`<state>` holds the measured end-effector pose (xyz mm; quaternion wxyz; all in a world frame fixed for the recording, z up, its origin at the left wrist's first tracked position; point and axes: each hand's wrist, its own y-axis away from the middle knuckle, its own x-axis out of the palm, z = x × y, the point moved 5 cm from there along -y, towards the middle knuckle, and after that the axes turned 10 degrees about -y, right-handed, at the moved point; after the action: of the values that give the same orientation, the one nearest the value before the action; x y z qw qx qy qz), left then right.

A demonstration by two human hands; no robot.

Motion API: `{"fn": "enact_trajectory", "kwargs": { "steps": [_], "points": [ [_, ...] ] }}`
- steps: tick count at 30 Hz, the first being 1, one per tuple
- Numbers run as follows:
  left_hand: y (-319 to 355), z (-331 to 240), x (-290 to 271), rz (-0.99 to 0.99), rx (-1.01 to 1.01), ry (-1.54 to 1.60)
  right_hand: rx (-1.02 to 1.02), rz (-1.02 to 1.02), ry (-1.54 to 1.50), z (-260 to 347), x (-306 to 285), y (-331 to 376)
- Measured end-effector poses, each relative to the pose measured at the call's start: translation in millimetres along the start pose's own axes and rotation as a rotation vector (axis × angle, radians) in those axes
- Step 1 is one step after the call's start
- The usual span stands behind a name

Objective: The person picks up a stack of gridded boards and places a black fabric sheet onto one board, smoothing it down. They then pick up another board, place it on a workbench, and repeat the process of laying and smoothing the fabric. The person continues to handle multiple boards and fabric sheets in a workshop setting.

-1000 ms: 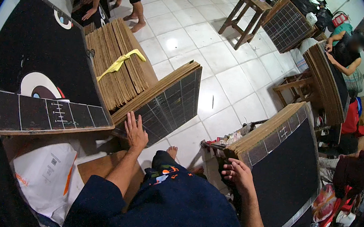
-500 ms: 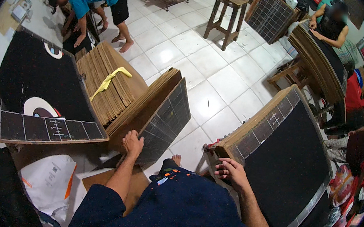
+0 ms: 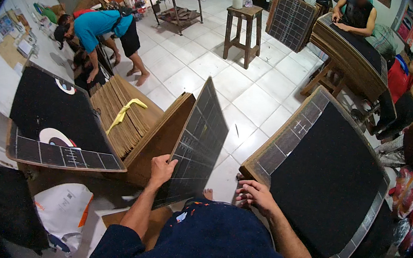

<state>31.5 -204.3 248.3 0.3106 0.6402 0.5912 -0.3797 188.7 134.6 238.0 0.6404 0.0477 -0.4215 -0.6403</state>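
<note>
My left hand [image 3: 163,169] is closed on the near edge of a dark board [image 3: 195,145] marked with a white grid. The board stands upright and tilted, apart from the row of brown boards [image 3: 159,136] to its left. At the right lies a stack of boards whose top one bears black cloth [image 3: 330,179], with a gridded strip [image 3: 296,124] showing along its far-left side. Beside this stack's near-left corner is my right hand [image 3: 256,195], its fingers loosely bent and apart with nothing in them. Whether it touches the stack's edge, I cannot tell.
Another black-clothed board [image 3: 49,101] with white round prints lies at the left. A yellow cloth [image 3: 125,113] rests on the upright boards. A white bag [image 3: 62,209] sits below. Beyond are a wooden stool [image 3: 243,31], a person bending [image 3: 103,28] and a person at another stack [image 3: 356,18].
My left hand has raised the gridded board and swung it rightward, away from the leaning brown boards. My right hand stays by the right stack. The view has tilted up slightly.
</note>
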Motion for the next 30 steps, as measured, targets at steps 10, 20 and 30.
{"fn": "enact_trajectory", "kwargs": {
  "steps": [10, 20, 30],
  "points": [
    [77, -144, -213, -0.549, 0.079, 0.468, 0.291, 0.206, -0.198, -25, 68, -86],
    [55, -68, -314, -0.365, 0.865, 1.305, -0.761, -0.141, -0.585, 176, -4, -33],
    [-124, -99, -196, 0.365, 0.144, 0.972, -1.157, -0.604, -0.009, 242, -142, 124]
  ]
}}
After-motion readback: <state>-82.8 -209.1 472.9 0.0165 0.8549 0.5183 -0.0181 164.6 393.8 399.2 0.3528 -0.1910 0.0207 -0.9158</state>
